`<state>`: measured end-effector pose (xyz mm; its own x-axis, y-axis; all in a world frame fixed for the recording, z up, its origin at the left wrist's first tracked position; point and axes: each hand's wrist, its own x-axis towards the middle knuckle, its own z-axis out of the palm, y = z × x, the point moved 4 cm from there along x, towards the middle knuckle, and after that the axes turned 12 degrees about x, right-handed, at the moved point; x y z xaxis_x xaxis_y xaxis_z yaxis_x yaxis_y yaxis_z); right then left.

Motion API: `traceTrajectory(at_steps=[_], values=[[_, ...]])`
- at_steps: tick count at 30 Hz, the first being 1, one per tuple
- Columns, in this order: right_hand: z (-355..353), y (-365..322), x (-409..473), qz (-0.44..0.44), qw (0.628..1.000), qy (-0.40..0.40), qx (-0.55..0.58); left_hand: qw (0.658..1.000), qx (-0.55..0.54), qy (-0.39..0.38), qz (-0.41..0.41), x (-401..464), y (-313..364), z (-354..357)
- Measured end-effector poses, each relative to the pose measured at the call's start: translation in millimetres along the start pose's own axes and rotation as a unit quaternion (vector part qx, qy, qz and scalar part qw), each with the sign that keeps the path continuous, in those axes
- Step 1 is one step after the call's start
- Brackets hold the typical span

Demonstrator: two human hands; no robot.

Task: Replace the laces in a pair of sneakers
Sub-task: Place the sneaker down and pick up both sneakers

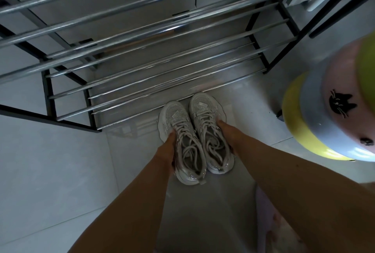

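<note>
You're at the very start: fetching the pair, no lace work begun. Both pale grey mesh sneakers with glittery trim sit side by side on the light grey tiled floor (60, 161), toes pointing at the bottom rail of the chrome-bar shoe rack with black frame (142, 74), just in front of it. Your left hand (167, 152) is wrapped along the outer side of the left sneaker (182, 141), fingers curled onto its edge; your right hand (227, 135) is against the outer side of the right sneaker (209, 131), fingers reaching forward along the upper, though how far they curl under is hidden, so I read it as a grasp, not a confirmed one. The old off-white flat laces (189, 141) are fully threaded in both shoes, ends lying loose over the tongues. No replacement laces in view. A stack of round plastic stools, yellow, pale blue and pink with black cat prints (324, 122), stands to the right, well apart from the shoes. Next move, as I judge it: lift or slide the pair clear of the rack to somewhere you can work, keep the loose lace ends from snagging the lower rails, then pull the old laces out eyelet by eyelet from the top down.
</note>
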<state>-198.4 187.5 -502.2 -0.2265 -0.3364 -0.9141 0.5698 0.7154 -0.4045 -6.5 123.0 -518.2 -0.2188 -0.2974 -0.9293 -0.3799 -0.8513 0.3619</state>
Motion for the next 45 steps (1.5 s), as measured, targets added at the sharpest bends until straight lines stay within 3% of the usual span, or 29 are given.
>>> traceTrajectory(at_steps=[5, 15, 24, 27, 33, 40, 45], values=[[4.5, 4.2, -5.0, -0.028, 0.998, 0.050, -0.005, 0.998, 0.019, 0.057, -0.034, 100.3, -51.6, -29.3], [4.6, 2.1, -42.8, -0.080, 0.994, 0.066, 0.022, 0.998, -0.007, 0.059, 0.025, 53.2, -31.9, -19.0], [-3.9, -1.7, -113.9, -0.127, 0.986, 0.035, 0.098, 0.994, -0.025, 0.033, 0.103, -13.1, -20.0, -8.9], [-15.4, 8.9, -119.0, -0.150, 0.984, 0.009, 0.093, 0.989, -0.039, 0.013, 0.145, -99.9, -1.0, 10.7], [-34.4, 8.6, -135.7, -0.229, 0.968, -0.025, 0.103, 0.961, -0.012, -0.035, 0.274, -193.4, 12.9, 25.1], [-13.7, -20.0, -276.7, -0.333, 0.933, -0.111, 0.074, 0.916, 0.034, -0.063, 0.394, -264.3, 21.9, 26.0], [-4.3, -47.3, -320.0, -0.385, 0.908, -0.159, 0.040, 0.892, 0.054, -0.028, 0.447, -296.1, 47.9, 18.8]])
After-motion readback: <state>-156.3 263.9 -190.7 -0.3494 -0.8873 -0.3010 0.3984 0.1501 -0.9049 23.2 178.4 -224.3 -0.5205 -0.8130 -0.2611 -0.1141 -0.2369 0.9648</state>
